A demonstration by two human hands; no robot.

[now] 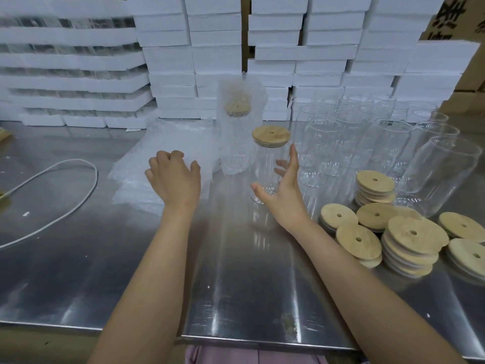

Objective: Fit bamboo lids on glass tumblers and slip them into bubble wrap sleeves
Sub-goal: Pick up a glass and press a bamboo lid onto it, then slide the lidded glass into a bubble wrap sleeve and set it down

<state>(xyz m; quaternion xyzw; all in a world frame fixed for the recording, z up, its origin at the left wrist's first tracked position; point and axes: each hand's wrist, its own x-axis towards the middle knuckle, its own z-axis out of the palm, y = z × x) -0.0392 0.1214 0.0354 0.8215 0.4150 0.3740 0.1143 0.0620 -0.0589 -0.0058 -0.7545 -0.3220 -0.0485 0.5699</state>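
Bamboo-lidded tumbler (263,164) stands by the right hand (284,191), its grip wide, while the left hand (173,179) curls over bubble wrap sleeves (136,166), hold unclear.

Bright, even, wide-angle view.
Glare streaks the steel table (236,285) nearer than the left hand (174,177) and right hand (283,191); edges bow.

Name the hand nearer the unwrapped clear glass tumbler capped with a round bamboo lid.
Right. The right hand is open beside the lidded tumbler; the left hand is over the white bubble wrap pile, further left.
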